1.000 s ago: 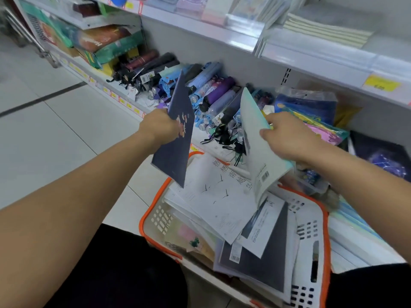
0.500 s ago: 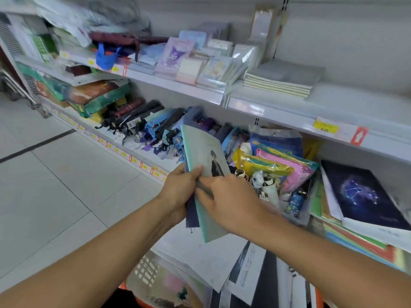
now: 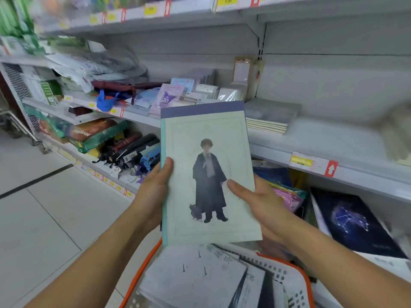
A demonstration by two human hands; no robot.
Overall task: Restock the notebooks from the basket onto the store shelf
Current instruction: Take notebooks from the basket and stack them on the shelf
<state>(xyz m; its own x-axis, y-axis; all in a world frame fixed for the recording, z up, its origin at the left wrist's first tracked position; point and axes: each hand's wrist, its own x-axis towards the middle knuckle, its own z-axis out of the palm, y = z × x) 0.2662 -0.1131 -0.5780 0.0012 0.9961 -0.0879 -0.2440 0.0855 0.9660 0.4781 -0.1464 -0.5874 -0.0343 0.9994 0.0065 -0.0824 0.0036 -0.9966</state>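
Note:
I hold two stacked notebooks upright in front of the shelf. The front one is a pale green notebook (image 3: 222,138) with a robed figure on its cover; a dark blue notebook (image 3: 200,108) shows behind its top edge. My left hand (image 3: 153,187) grips the left edge with the thumb on the cover. My right hand (image 3: 260,198) grips the right edge the same way. Below them the white basket with an orange rim (image 3: 307,283) holds several more notebooks (image 3: 193,278). The middle shelf (image 3: 333,138) lies behind the held notebooks.
A grey notebook stack (image 3: 269,115) sits on the middle shelf. Left of it are small pastel pads (image 3: 166,97). The lower shelf holds folded umbrellas (image 3: 131,150) and a dark constellation notebook (image 3: 353,221). Tiled floor (image 3: 44,207) spreads to the left.
The two notebooks came together into one stack and rose from the basket to face me at middle-shelf height. My view tilted up toward the shelves.

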